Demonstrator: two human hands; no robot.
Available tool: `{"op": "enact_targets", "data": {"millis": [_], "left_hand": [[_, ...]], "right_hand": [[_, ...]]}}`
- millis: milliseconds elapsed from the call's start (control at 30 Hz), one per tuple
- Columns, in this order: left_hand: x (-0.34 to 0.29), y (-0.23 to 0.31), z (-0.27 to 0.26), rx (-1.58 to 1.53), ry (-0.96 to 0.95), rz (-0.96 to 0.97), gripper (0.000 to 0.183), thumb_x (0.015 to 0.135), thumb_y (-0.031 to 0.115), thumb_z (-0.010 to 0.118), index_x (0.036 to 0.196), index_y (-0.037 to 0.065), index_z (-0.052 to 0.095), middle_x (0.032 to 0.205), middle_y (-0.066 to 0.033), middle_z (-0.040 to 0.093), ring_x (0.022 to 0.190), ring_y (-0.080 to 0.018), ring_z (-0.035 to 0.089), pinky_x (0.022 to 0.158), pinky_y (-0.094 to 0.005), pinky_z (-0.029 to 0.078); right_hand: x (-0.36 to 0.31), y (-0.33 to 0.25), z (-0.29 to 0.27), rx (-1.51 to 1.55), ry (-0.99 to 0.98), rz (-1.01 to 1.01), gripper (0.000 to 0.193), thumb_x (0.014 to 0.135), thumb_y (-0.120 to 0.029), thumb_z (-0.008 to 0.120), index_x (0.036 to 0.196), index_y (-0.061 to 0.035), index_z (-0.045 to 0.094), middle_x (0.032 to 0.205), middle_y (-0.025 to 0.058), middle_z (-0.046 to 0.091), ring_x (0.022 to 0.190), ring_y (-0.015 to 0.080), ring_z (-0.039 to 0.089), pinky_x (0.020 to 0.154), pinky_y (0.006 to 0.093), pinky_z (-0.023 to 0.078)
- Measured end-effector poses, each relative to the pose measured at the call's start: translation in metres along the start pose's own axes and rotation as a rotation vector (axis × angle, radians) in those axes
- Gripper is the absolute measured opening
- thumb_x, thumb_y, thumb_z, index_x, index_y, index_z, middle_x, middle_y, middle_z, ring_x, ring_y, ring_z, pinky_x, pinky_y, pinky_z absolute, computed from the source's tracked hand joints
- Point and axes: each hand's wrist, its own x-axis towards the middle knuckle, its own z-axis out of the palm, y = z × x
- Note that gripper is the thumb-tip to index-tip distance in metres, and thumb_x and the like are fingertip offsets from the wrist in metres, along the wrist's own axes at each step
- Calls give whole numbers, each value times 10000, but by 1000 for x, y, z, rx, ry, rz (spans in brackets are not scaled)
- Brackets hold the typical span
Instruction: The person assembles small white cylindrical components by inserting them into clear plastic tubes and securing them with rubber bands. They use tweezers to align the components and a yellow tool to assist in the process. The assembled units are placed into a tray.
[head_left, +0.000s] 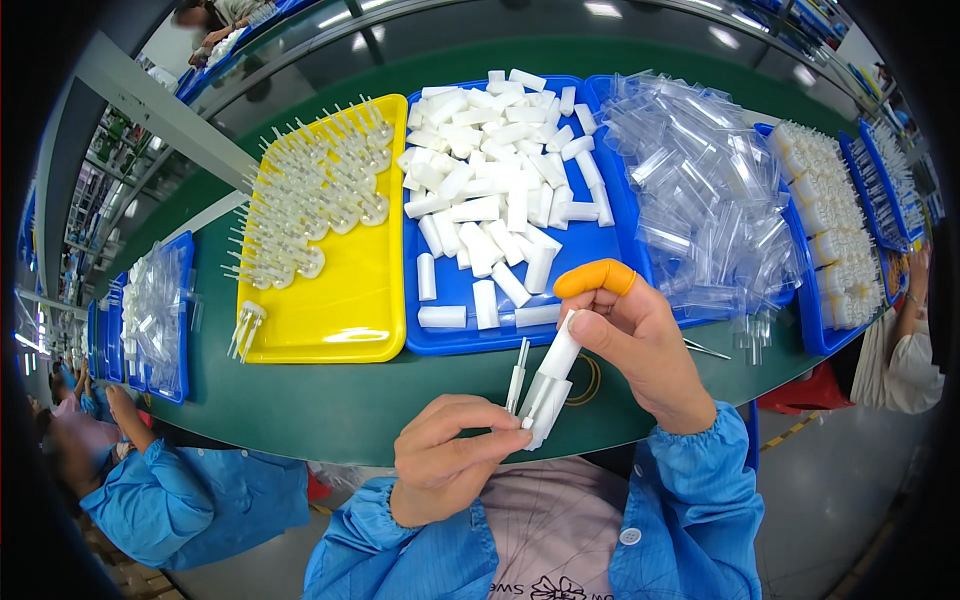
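My right hand (640,345), an orange finger cot on one finger, pinches the top of a white tube-like piece (559,352). Around the lower part of that piece is a clear plastic sleeve (550,398). My left hand (455,455) is closed at the fingertips on a small white pronged part (517,385), its thin pins pointing up. The pronged part meets the sleeve's lower end; whether a pin is inside the sleeve or in front of it, I cannot tell. Both hands are over the table's near edge.
On the green table (330,400) stand a yellow tray (340,335) of pronged parts, a blue tray (590,240) of white pieces and a heap of clear sleeves (700,190). Tweezers (708,349) lie right of my hand. A co-worker's blue sleeve (170,500) is at left.
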Motion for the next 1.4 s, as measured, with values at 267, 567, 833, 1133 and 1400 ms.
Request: {"op": "enact_targets", "data": {"millis": [267, 567, 833, 1133, 1400], "left_hand": [[-5, 5, 4, 81, 134, -15, 363, 637, -70, 750, 976, 32, 668, 1023, -130, 577, 805, -217, 624, 694, -296, 517], [-12, -3, 2, 60, 145, 40, 507, 661, -29, 779, 1112, 42, 558, 1150, -195, 463, 793, -186, 631, 719, -293, 521], [-11, -8, 1, -79, 65, 19, 562, 655, -20, 786, 1151, 42, 528, 1158, -194, 459, 761, -184, 633, 705, -289, 501], [-8, -2, 5, 54, 144, -32, 504, 653, 10, 793, 1102, 35, 564, 1014, -147, 567, 818, -226, 617, 705, -291, 498], [-12, -13, 2, -183, 102, -238, 220, 721, 4, 736, 930, 8, 670, 875, -101, 628, 791, -203, 596, 706, -291, 480]], "right_hand": [[-12, 8, 18, -6, 76, -5, 202, 856, -147, 670, 991, -9, 611, 942, 39, 611, 870, 103, 561, 821, 254, 434], [-27, 11, 16, 128, 27, 56, 184, 825, -83, 689, 971, -9, 605, 955, 46, 614, 900, 113, 563, 854, 278, 435], [-24, 2, -8, -85, -139, 80, 159, 805, -86, 707, 927, -13, 637, 872, 18, 614, 851, 98, 557, 793, 245, 429], [-35, 14, 3, -157, -95, -40, 173, 802, -122, 719, 931, -35, 644, 859, 31, 630, 802, 104, 566, 746, 249, 436], [-22, -1, 5, -448, -28, -222, 250, 795, -135, 683, 1016, -26, 639, 907, 75, 628, 827, 174, 552, 771, 288, 428]]}}
